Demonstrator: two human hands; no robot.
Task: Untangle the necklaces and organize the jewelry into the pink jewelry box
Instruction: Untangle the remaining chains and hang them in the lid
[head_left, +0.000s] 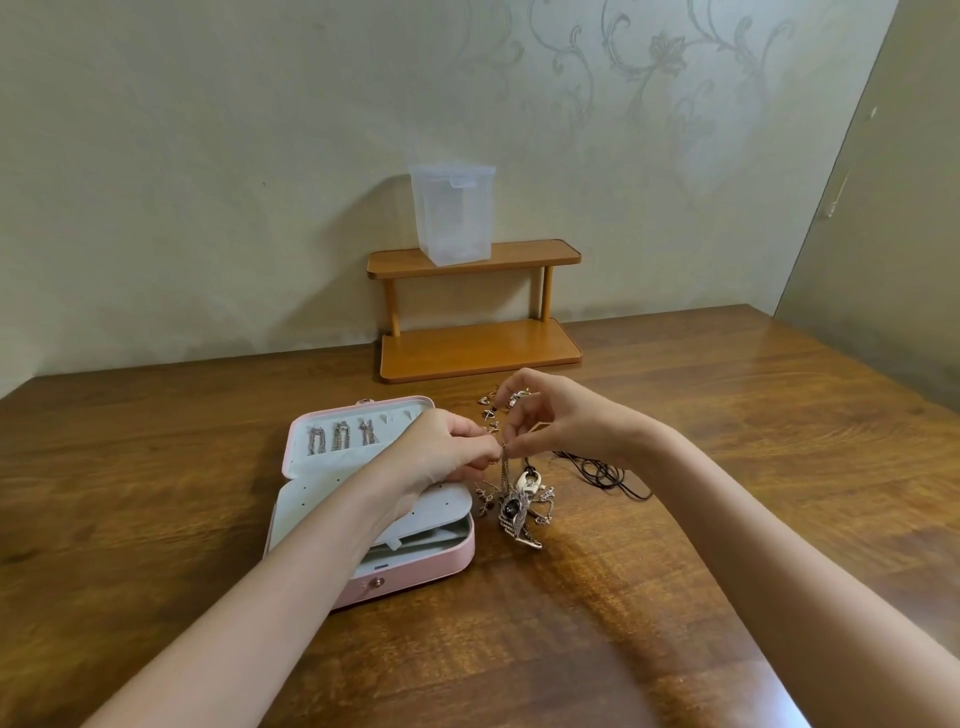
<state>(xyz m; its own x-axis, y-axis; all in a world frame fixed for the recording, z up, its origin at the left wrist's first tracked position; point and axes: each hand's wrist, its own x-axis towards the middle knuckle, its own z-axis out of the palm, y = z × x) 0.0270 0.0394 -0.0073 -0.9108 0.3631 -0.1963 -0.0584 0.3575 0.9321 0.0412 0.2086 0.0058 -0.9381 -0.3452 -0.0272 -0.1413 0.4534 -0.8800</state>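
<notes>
Chains like these are thin and slippery, so we should pinch them close to the knot and pull softly, or they may snap. Our left hand and right hand are both curled tight, pinching the top of the tangled necklaces just beside the pink jewelry box. The bunch hangs from our fingers down onto the table, and the shiny pendants look heavier than the chains. We count three chains hung up in the open lid. One black cord lies near our right hand. A few small pieces sit behind our hands, too tiny to count well.
</notes>
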